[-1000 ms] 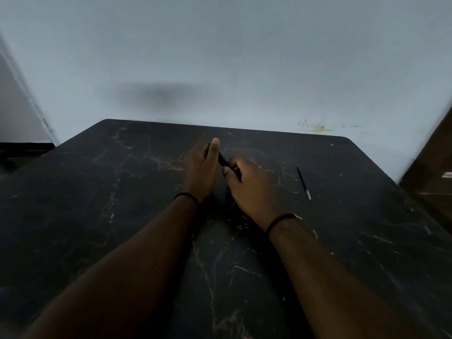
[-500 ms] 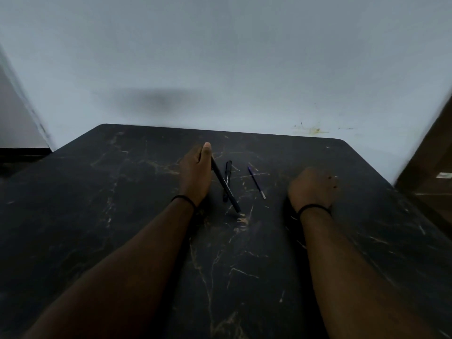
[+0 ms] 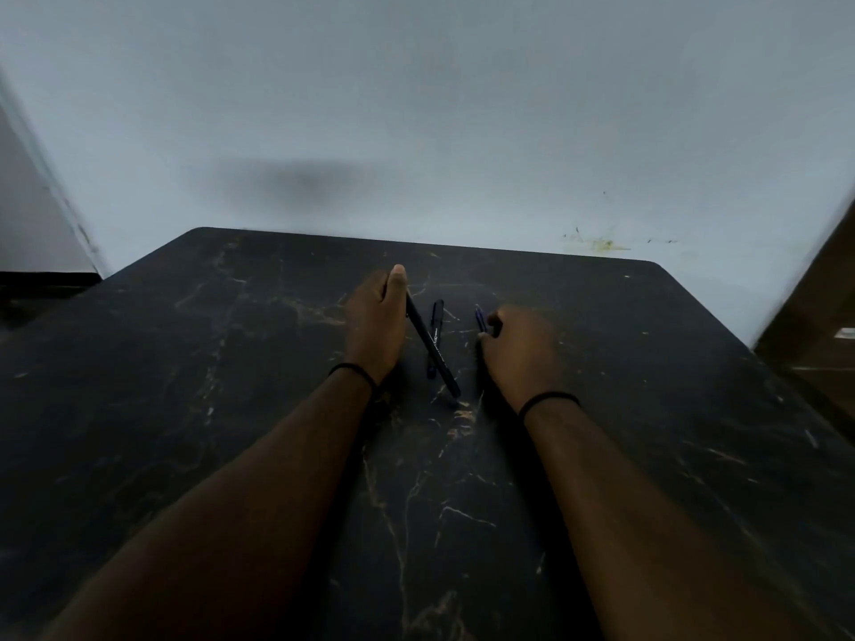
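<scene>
1. On the dark table [image 3: 231, 409], your left hand [image 3: 374, 326] grips a black pen [image 3: 432, 349] by its far end, and the pen slants down to the tabletop.
2. Your right hand [image 3: 523, 349] pinches a blue refill [image 3: 480, 318].
3. A dark cap [image 3: 437, 314] lies between your hands.

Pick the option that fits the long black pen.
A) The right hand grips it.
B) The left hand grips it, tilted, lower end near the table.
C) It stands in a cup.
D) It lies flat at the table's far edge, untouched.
B: the left hand holds the upper end of the long black pen under its thumb, and the pen slants down toward the table. The right hand pinches a thin blue refill.
</scene>
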The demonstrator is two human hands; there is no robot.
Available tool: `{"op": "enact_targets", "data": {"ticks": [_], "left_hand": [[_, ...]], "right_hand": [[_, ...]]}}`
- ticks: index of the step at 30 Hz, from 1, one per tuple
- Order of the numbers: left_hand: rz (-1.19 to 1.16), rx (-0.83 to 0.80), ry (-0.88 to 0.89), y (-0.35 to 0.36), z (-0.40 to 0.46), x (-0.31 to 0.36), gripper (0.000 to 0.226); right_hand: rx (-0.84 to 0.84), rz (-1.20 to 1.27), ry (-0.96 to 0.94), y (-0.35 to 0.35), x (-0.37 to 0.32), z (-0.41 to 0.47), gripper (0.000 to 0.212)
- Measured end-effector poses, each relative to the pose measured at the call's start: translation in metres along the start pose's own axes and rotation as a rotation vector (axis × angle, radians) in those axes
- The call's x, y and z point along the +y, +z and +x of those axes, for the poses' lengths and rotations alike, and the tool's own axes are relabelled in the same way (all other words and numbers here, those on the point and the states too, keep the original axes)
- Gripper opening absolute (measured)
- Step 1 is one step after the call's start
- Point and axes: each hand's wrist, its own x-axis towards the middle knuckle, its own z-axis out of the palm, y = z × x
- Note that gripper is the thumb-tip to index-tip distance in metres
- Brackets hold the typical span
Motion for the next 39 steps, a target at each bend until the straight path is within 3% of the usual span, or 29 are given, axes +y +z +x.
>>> {"op": "enact_targets", "data": {"ticks": [5, 19, 39], "left_hand": [[0.012, -0.010, 0.000, 0.001, 0.001, -0.002, 0.037], [0.015, -0.004, -0.005, 0.001, 0.002, -0.003, 0.036], [0.020, 0.009, -0.008, 0.001, 0.002, -0.002, 0.037]], "right_hand": [[0.085, -0.047, 0.022, -0.002, 0.003, -0.003, 0.013], [0.075, 0.044, 0.120, -0.004, 0.009, 0.001, 0.011], [0.073, 0.093, 0.038, 0.001, 0.016, 0.005, 0.014]]}}
